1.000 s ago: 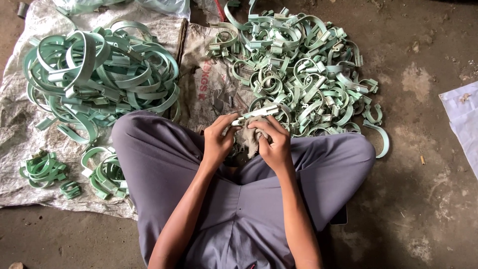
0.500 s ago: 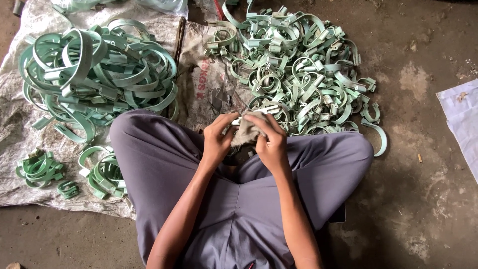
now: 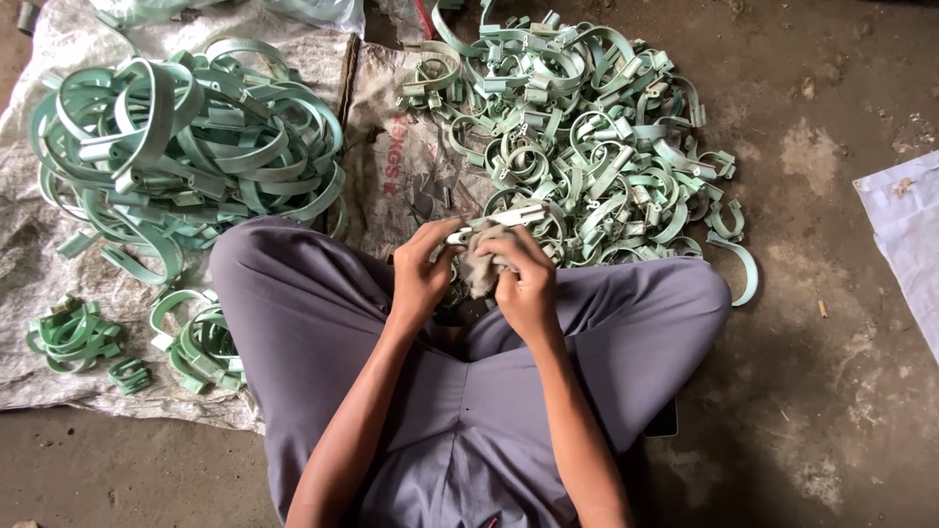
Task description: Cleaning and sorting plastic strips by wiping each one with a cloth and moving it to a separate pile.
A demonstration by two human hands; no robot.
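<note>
Both hands have shifted slightly, fingers (image 3: pixel 440 244) pinching the clamp (image 3: pixel 499 220).

The person sits cross-legged on the floor (image 3: pixel 841 411). Both hands meet before the knees: left hand (image 3: pixel 423 274), right hand (image 3: pixel 526 279), a clamp strip (image 3: pixel 499 219) and rag (image 3: pixel 482 264) between them. A pile of small clamps (image 3: pixel 577 127) lies ahead-right on sacking (image 3: pixel 391 166). Large bands (image 3: pixel 186 137) lie ahead-left. Small bundles (image 3: pixel 73 332) sit far left. A sheet (image 3: pixel 905 235) lies far right.
</note>
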